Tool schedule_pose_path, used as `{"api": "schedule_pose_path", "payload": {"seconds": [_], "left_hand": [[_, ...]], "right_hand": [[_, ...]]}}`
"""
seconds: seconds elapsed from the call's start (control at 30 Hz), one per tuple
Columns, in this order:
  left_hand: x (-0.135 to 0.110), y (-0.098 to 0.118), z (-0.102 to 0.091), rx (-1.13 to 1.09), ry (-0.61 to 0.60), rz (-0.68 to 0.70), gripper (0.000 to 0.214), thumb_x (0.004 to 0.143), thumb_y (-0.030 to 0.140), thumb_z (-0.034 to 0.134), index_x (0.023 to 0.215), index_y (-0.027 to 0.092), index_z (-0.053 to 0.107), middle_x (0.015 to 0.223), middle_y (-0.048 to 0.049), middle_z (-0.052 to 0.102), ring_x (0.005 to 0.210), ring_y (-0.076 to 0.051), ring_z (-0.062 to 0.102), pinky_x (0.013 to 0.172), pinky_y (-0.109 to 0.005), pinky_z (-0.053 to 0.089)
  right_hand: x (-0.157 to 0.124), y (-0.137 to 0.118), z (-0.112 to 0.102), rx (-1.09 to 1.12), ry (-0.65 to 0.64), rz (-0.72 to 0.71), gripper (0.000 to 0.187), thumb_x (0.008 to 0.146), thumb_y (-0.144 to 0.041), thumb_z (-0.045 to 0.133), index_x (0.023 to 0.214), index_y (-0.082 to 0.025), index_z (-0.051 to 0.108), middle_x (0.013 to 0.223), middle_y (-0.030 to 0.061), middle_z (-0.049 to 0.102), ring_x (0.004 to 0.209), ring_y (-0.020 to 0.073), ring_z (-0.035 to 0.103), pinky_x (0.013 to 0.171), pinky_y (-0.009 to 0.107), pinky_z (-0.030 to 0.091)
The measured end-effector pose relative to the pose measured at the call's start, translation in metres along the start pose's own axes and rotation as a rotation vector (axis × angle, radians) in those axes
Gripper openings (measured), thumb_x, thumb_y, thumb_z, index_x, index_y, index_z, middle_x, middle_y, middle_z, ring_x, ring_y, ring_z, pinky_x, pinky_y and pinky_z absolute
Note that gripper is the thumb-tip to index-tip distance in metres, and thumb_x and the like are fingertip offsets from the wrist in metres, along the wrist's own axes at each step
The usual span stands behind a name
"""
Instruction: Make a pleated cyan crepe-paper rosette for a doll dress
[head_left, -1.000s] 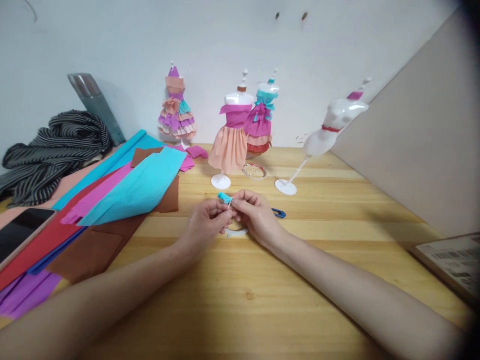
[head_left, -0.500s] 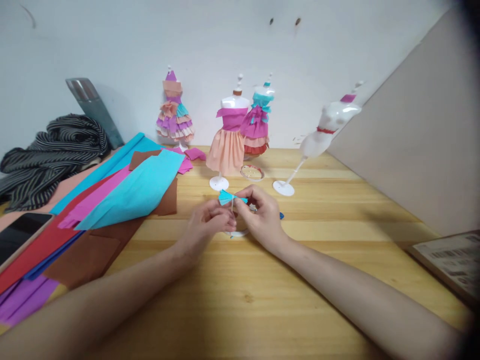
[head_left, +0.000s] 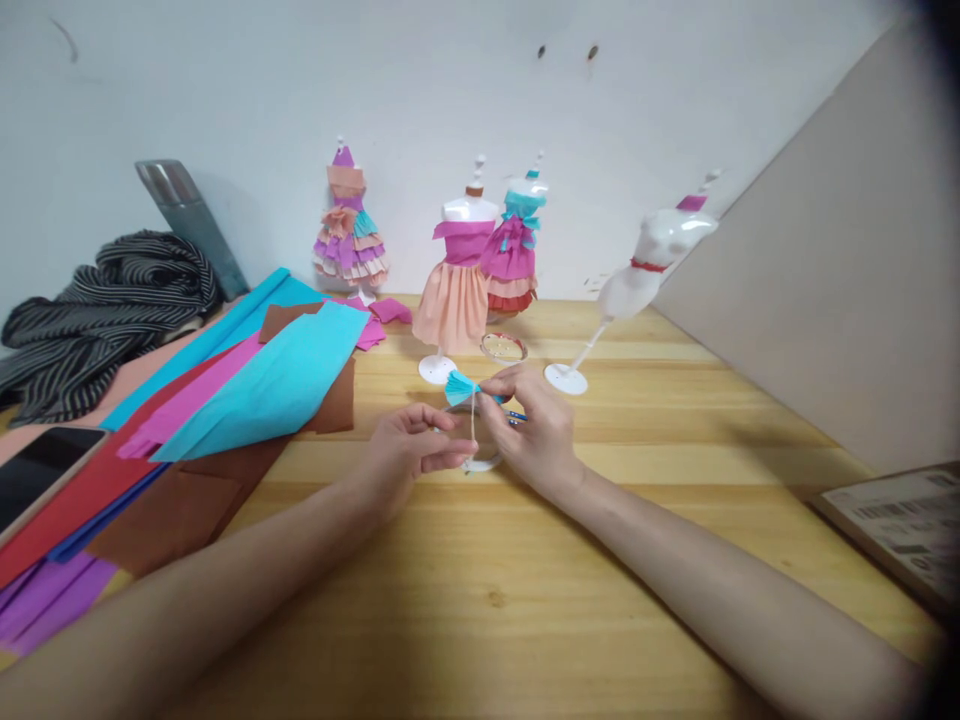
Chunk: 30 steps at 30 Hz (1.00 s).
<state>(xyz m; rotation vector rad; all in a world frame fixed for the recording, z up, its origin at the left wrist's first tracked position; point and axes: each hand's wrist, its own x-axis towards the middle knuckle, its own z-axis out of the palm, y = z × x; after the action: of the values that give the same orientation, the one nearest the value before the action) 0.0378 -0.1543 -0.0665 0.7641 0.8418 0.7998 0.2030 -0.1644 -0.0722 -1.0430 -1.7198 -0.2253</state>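
My right hand (head_left: 538, 425) pinches a small turquoise crepe-paper bow (head_left: 460, 387) near its middle, and one pleated side fans out to the left. A thin pale string (head_left: 473, 418) is looped around the bow and hangs down from it. Below and left of the bow, my left hand (head_left: 409, 448) has thumb and fingers closed at the string's lower end. A pale round rim (head_left: 482, 464) shows on the table behind the hands, mostly covered. Something blue (head_left: 516, 415) peeks out beside my right fingers, its kind hidden.
Behind stand a mannequin in a pink-and-peach dress (head_left: 454, 300), two other dressed ones, and a bare mannequin (head_left: 637, 275) at right. Folded coloured paper (head_left: 262, 385), a phone (head_left: 45, 478), a striped cloth (head_left: 112, 310) and a bottle (head_left: 191, 220) lie left. A cardboard box (head_left: 892, 530) sits right.
The bow has turned and moved slightly right with my right hand. Its left side now fans wider, and my left fingers are farther below it with the string stretched between.
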Motion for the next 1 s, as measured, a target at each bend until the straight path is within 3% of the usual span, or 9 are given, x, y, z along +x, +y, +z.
{"api": "schedule_pose_path", "payload": {"seconds": [0.13,0.4,0.77,1.0], "left_hand": [[0.002,0.0,-0.001,-0.023,0.063,-0.041,0.014,0.065,0.002,0.071,0.065,0.009,0.06,0.081,-0.0083,0.072,0.075,-0.016,0.072,0.064,-0.019,0.055],[0.009,0.0,-0.004,-0.127,0.145,0.003,0.019,0.07,-0.008,0.059,0.061,0.008,0.063,0.077,-0.0087,0.072,0.074,-0.013,0.071,0.068,-0.018,0.056],[0.007,0.0,-0.003,-0.176,0.146,-0.015,0.02,0.07,-0.009,0.058,0.062,0.009,0.063,0.079,-0.0071,0.071,0.071,-0.011,0.069,0.06,-0.017,0.055],[0.01,0.001,-0.01,-0.224,0.106,-0.058,0.008,0.078,0.004,0.064,0.08,0.011,0.063,0.083,-0.0086,0.074,0.073,-0.015,0.072,0.054,-0.015,0.054]], "right_hand": [[0.001,0.012,-0.003,-0.082,0.034,-0.087,0.014,0.082,-0.01,0.055,0.08,-0.023,0.056,0.072,0.003,0.061,0.071,0.0192,0.059,0.067,0.036,0.048],[0.002,0.014,-0.002,-0.087,0.08,-0.262,0.019,0.08,-0.004,0.059,0.086,-0.022,0.054,0.073,0.0027,0.061,0.067,0.0176,0.058,0.06,0.032,0.047],[0.001,0.009,-0.002,-0.017,0.109,-0.266,0.02,0.081,-0.005,0.059,0.089,-0.023,0.054,0.076,0.0021,0.059,0.068,0.017,0.058,0.058,0.032,0.049],[0.003,0.003,-0.004,0.035,0.164,-0.247,0.023,0.082,-0.004,0.056,0.094,-0.024,0.052,0.078,0.0016,0.058,0.07,0.0172,0.06,0.06,0.034,0.051]]}}
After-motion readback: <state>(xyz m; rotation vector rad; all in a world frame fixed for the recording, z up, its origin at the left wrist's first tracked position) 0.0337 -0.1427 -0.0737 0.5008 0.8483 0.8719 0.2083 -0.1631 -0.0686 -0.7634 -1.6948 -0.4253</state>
